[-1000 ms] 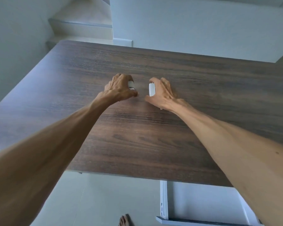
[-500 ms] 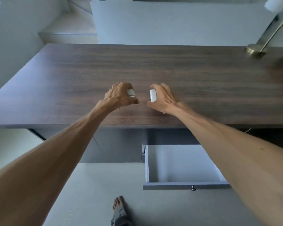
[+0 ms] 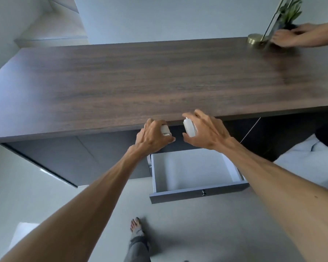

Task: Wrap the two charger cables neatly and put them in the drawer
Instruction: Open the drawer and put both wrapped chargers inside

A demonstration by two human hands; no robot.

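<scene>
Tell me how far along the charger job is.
Done: drawer stands open, nothing visible inside. In hand: left hand and right hand each grip a white charger at the desk edge. Left: setting both in.

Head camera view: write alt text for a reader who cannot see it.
A person's left hand and right hand each hold a small white charger, left one and right one, at the front edge of a dark wooden desk, above an open drawer that shows nothing inside. Far right, another person's hands touch a potted plant beside a brass lamp base.
</scene>
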